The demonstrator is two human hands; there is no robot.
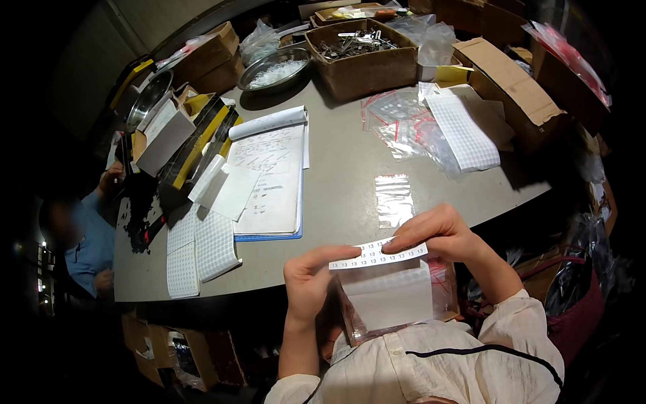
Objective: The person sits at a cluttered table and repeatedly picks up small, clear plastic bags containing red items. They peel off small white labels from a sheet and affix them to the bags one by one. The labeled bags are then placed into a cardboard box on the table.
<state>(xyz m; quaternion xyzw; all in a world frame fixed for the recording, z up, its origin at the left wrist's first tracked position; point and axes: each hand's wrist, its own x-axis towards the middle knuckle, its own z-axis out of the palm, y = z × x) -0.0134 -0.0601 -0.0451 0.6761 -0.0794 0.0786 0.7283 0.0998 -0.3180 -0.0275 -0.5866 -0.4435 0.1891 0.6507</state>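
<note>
Both hands hold a white sheet of small printed labels (pixel 404 256) stretched between them in front of my body. My left hand (pixel 308 273) grips its left end, thumb along the top. My right hand (pixel 434 232) pinches its upper edge on the right, with the fingertips on the labels. Below the sheet, a pale translucent sheet (pixel 393 299) hangs over an open box (pixel 447 313) at my lap, in which clear bags with red edges show. Just beyond my hands, a small clear zip bag (pixel 393 195) lies flat on the table.
A clipboard with papers (pixel 266 185) and dotted label sheets (pixel 215 249) lie left. Zip bags (pixel 407 124) and another label sheet (pixel 464 128) are far right. Behind stand a carton of metal parts (pixel 363 71) and a metal bowl (pixel 276 71). Another person (pixel 94 229) sits left.
</note>
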